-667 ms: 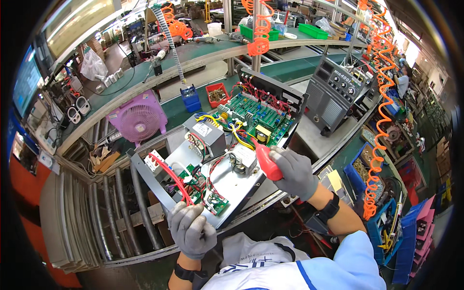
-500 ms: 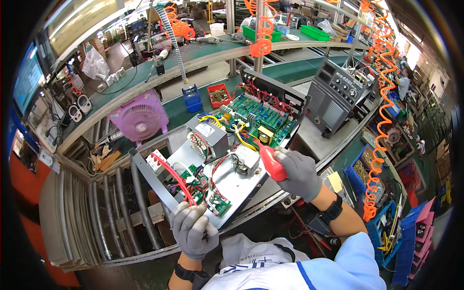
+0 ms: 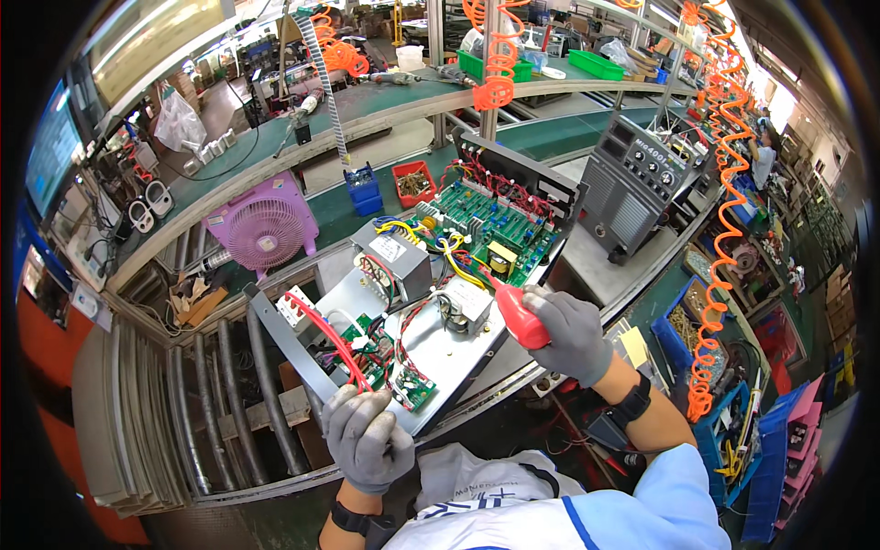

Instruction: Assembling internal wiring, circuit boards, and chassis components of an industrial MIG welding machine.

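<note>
Glossy, rounded, narrow-tipped red bottle (image 3: 521, 316)

I see rm for a hand over the bare metal tray (image 3: 446, 365), btwn small circuit board (image 3: 418, 390) & silver block (image 3: 469, 302). Grey box (image 3: 394, 257) blocks farther in; red cables (image 3: 340, 346) arch over L end; R hand (image 3: 573, 337) w/ red tool (image 3: 522, 317) blocks R side.

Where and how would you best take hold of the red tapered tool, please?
Best, I think, by the broad rear of the red tapered tool, coming from the right, as the right hand does: it narrows toward the green circuit board, leaving that end free.
</note>
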